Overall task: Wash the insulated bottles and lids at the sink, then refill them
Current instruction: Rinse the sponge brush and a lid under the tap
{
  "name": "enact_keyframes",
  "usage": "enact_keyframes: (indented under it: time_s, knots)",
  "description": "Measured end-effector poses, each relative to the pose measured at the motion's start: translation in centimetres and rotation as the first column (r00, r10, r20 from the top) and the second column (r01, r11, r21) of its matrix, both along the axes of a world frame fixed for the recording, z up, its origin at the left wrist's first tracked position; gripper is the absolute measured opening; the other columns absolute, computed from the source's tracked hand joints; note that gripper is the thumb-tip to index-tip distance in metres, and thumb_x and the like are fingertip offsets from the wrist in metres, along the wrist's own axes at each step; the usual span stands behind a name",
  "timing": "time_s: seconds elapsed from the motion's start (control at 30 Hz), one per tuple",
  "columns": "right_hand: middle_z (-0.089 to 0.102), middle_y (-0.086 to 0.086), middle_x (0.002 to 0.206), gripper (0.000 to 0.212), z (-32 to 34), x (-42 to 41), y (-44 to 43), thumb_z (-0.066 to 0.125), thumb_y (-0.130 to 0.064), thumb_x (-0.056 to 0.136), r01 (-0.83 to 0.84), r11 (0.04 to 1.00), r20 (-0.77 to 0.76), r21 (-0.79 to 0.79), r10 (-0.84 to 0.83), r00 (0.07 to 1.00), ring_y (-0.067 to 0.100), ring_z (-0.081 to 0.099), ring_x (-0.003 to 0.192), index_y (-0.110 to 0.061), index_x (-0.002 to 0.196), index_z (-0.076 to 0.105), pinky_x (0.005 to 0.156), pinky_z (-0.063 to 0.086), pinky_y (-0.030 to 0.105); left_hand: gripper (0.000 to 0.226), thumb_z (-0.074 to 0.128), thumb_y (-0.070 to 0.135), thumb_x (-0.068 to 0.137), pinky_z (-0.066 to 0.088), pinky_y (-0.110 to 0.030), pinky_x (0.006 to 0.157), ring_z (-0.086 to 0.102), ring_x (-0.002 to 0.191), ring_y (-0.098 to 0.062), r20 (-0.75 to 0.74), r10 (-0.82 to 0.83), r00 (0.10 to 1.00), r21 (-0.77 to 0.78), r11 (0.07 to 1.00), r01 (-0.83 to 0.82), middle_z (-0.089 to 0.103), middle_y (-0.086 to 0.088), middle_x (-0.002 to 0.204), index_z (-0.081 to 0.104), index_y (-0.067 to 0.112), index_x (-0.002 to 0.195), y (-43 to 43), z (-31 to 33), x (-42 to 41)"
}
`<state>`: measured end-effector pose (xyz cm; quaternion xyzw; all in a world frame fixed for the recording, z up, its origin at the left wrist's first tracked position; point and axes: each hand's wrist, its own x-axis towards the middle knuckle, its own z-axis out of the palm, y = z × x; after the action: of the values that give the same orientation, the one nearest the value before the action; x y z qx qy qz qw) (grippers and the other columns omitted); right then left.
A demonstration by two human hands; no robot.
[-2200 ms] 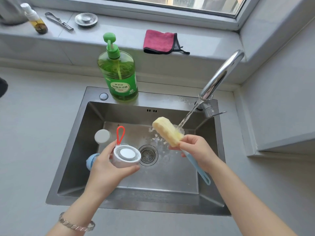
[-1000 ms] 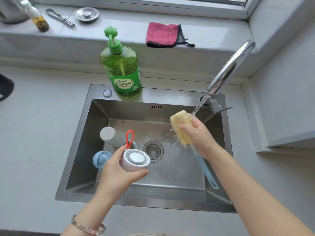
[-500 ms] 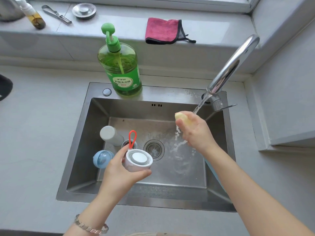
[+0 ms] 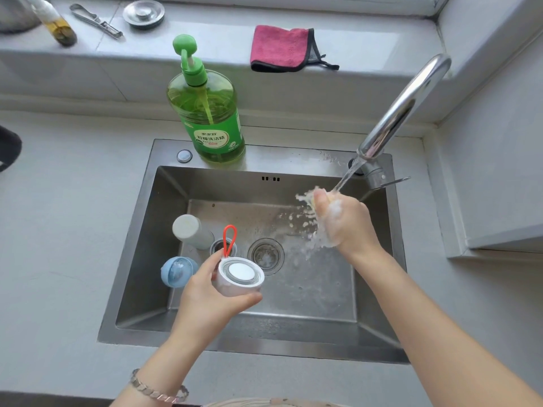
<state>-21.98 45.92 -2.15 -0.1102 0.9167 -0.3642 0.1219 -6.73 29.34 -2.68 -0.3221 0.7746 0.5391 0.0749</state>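
Observation:
My left hand [image 4: 205, 292] grips a white bottle lid [image 4: 240, 277] with an orange loop [image 4: 229, 239], held inner side up over the steel sink [image 4: 141, 248]. Under the running tap [image 4: 402, 107], my right hand [image 4: 343, 224] squeezes the yellow sponge head of a bottle brush [image 4: 318, 198]; foam and water spray out around the fist, and the brush handle is hidden. A white insulated bottle [image 4: 191, 230] lies in the sink at the left, with a blue lid [image 4: 177, 271] beside it.
A green dish soap pump bottle [image 4: 208, 113] stands on the sink's back rim. The drain [image 4: 266, 254] sits mid-basin. On the window ledge lie a pink cloth [image 4: 279, 48], a sink plug [image 4: 144, 13], a metal tool [image 4: 97, 20] and a small spray bottle [image 4: 55, 22].
My right hand slid up from the brush handle and closed over the sponge head under the stream, now squeezing out foam. The left hand kept holding the lid in place.

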Motion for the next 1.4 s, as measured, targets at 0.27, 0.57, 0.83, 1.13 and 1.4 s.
enact_keyframes:
  time_s: [0.27,0.57,0.83,1.13,1.4]
  knots:
    - [0.049,-0.009,0.056,0.055,-0.3,0.1,0.1,0.017,-0.046,0.099,0.0,0.992,0.074,-0.13,0.01,0.997,0.009,0.047,0.058,-0.031,0.057,0.05,0.066,0.039,0.032,0.068,0.087,0.01,0.056,0.036,0.005,0.065,0.046,0.083,0.03,-0.004,-0.003,1.0,0.004,1.0,0.003,0.061,0.023,0.093,0.05,0.044,0.101,-0.1,-0.1,0.2]
    - [0.057,-0.01,0.101,0.038,0.5,-0.2,0.7,0.067,-0.022,0.083,0.111,0.921,0.316,-0.373,0.013,0.949,0.002,0.06,0.071,-0.031,0.118,0.055,0.064,0.051,0.019,0.071,0.088,0.014,0.055,0.036,0.0,0.067,0.05,0.088,0.02,0.013,0.017,1.0,-0.005,1.0,-0.017,0.061,0.023,0.094,0.053,0.035,0.114,-0.2,-0.7,0.6]
    - [0.054,-0.013,0.103,0.059,-0.9,-0.6,0.5,0.078,-0.007,0.07,0.11,0.909,0.298,-0.402,0.016,0.954,-0.002,0.055,0.077,-0.03,0.12,0.056,0.065,0.047,0.007,0.076,0.088,0.014,0.054,0.036,0.004,0.067,0.049,0.091,0.02,0.017,0.038,0.999,0.002,0.999,-0.038,0.062,0.021,0.099,0.054,0.031,0.12,-0.5,-0.8,0.6]
    - [0.05,-0.008,0.053,0.025,-0.6,-0.5,0.0,0.064,-0.042,0.082,-0.017,0.989,0.071,-0.149,0.028,0.997,0.008,0.046,0.057,-0.024,0.065,0.067,0.059,0.035,0.02,0.078,0.088,0.013,0.054,0.034,0.007,0.065,0.048,0.085,0.024,0.026,0.031,0.999,-0.012,0.999,-0.031,0.059,0.024,0.097,0.054,0.026,0.123,-0.3,-0.8,0.8]
    - [0.042,0.006,0.045,0.063,-0.3,-0.8,0.4,0.021,-0.065,0.086,-0.059,0.998,-0.058,0.022,0.06,0.996,0.015,0.042,0.046,-0.021,0.044,0.035,0.058,0.037,0.031,0.075,0.087,0.016,0.055,0.036,0.0,0.068,0.05,0.093,0.014,0.021,0.027,0.999,-0.01,1.0,-0.027,0.061,0.024,0.096,0.053,0.033,0.12,-0.4,-0.7,0.7]
